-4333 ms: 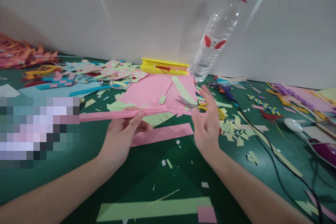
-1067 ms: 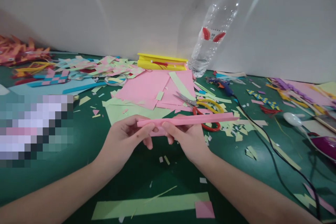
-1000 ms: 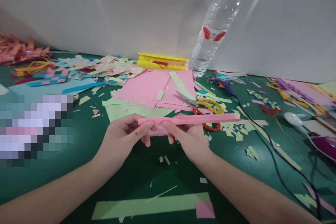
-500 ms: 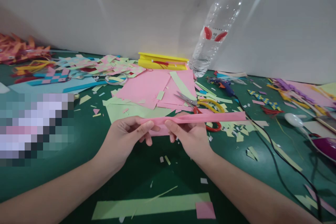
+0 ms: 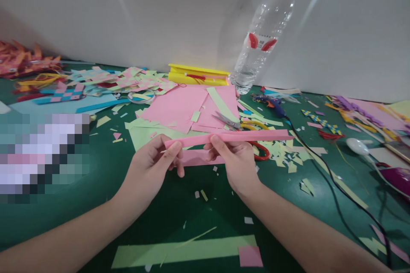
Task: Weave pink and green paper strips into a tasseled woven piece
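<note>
A long pink paper strip (image 5: 256, 136), which looks folded lengthwise, is held level above the table between both my hands. My left hand (image 5: 153, 162) pinches its left end between thumb and fingers. Around the strip's middle, my right hand (image 5: 238, 162) is closed with the thumb on top; the free end sticks out to the right. Below the strip lies another pink paper piece (image 5: 201, 158). Behind my right hand are scissors (image 5: 230, 123) with yellow and red handles, partly covered by the strip and hand.
Pink sheets (image 5: 179, 106) and a pale green sheet (image 5: 144, 134) lie ahead. A clear plastic bottle (image 5: 262, 42) leans against the wall. A glue gun (image 5: 272, 104) trails a black cord at right. A green strip (image 5: 185, 249) lies nearest; paper scraps are scattered about.
My right hand has slid right along the strip, widening the gap between my hands. The strip has shifted slightly left and its right end has risen a little.
</note>
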The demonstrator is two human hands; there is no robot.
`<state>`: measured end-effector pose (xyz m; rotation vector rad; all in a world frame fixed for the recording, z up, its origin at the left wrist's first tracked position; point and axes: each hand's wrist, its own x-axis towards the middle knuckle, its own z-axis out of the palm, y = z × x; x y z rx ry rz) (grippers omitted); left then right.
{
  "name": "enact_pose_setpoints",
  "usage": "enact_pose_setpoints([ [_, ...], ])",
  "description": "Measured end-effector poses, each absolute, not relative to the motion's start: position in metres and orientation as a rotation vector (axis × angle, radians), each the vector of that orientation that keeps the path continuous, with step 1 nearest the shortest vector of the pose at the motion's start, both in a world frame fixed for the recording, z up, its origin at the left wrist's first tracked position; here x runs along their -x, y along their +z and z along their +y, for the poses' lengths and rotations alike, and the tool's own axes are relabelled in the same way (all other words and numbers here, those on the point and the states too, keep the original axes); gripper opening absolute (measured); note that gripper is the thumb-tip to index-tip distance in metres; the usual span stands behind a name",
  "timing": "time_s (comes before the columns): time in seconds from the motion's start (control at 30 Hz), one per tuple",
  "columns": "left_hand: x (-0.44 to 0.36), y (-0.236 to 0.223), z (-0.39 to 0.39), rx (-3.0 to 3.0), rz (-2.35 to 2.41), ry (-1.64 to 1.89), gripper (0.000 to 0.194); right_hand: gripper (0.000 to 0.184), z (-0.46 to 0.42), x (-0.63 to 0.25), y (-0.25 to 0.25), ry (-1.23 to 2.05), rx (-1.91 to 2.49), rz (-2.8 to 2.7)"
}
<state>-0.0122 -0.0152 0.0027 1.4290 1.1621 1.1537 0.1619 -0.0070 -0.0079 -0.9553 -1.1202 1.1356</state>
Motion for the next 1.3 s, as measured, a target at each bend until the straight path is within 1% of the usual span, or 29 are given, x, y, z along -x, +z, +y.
enact_pose_setpoints([
  [0.1, 0.012, 0.004, -0.019, -1.529, 1.167, 1.124, 0.025, 0.021, -0.007, -0.164, -0.005, 1.100, 0.957, -1.171],
  [0.3, 0.015, 0.001, -0.016, -1.544, 1.138, 1.078, 0.021, 0.020, -0.008, -0.168, -0.001, 1.014, 1.013, -1.295],
  [0.4, 0.016, 0.001, -0.012, -1.537, 1.221, 1.101, 0.025, 0.020, -0.009, -0.170, -0.005, 1.069, 1.022, -1.338],
  [0.5, 0.016, 0.004, -0.010, -1.562, 1.200, 0.967, 0.019, 0.019, -0.010, -0.170, -0.007, 1.119, 1.015, -1.396],
  [0.57, 0.015, 0.006, -0.009, -1.584, 1.185, 0.887, 0.019, 0.018, -0.009, -0.170, -0.007, 1.125, 1.033, -1.405],
  [0.7, 0.015, 0.007, -0.008, -1.627, 1.225, 0.855, 0.022, 0.015, -0.004, -0.169, -0.007, 1.144, 1.040, -1.318],
  [0.9, 0.019, 0.002, -0.004, -1.624, 1.209, 0.826, 0.022, 0.012, 0.009, -0.174, -0.015, 1.203, 0.957, -1.019],
  [1.0, 0.021, 0.001, -0.001, -1.621, 1.224, 0.820, 0.021, 0.013, 0.017, -0.182, -0.013, 1.159, 0.956, -0.896],
  [1.17, 0.025, 0.005, 0.005, -1.571, 1.287, 0.877, 0.023, 0.015, 0.030, -0.196, -0.008, 0.984, 0.968, -0.856],
  [1.3, 0.028, 0.008, 0.010, -1.616, 1.355, 0.958, 0.024, 0.016, 0.034, -0.201, -0.006, 0.958, 0.990, -0.845],
])
